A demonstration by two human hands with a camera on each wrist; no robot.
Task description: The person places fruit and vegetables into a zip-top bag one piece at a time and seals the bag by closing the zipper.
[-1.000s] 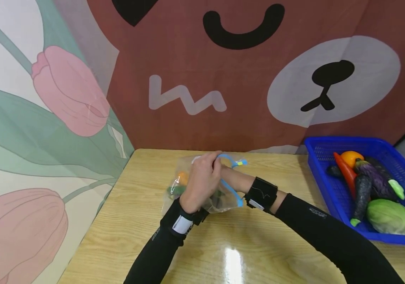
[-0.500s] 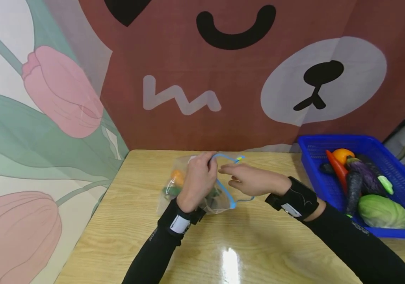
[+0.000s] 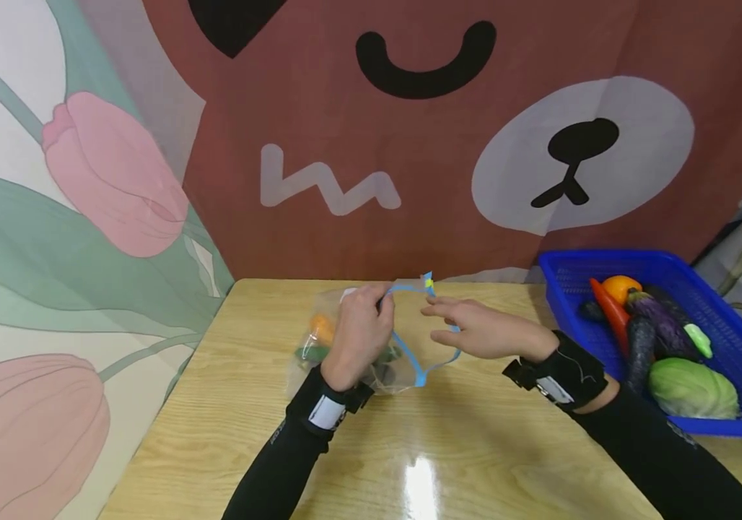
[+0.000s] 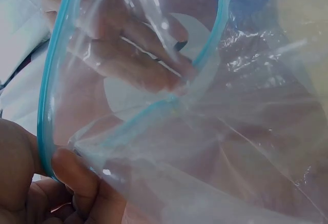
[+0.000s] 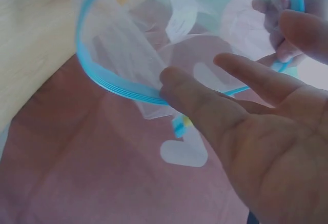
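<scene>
A clear zip bag [image 3: 403, 381] with a blue zip strip lies on its side on the table, its mouth spread toward the right. Through the plastic show an orange round item [image 3: 322, 328] and a green item [image 3: 311, 353]. My left hand [image 3: 363, 328] grips the bag's edge; in the left wrist view, thumb and fingers [image 4: 77, 175] pinch the blue strip [image 4: 45, 106]. At the mouth, my right hand [image 3: 481, 328] has its fingers extended, holding nothing. The right wrist view puts its fingertips [image 5: 171, 78] right at the blue strip [image 5: 118, 88].
A blue basket [image 3: 605, 254] stands at the right of the wooden table [image 3: 267, 462]. In it lie a long red pepper [image 3: 610, 310], an orange [image 3: 621, 289], an eggplant [image 3: 663, 325], a cabbage [image 3: 692, 388] and dark long vegetables. A printed cloth [image 3: 319, 245] hangs behind.
My right hand has drawn back to the right, out of the bag's mouth, and its fingers show again. The blue-edged mouth has spread wider. My left hand keeps its grip.
</scene>
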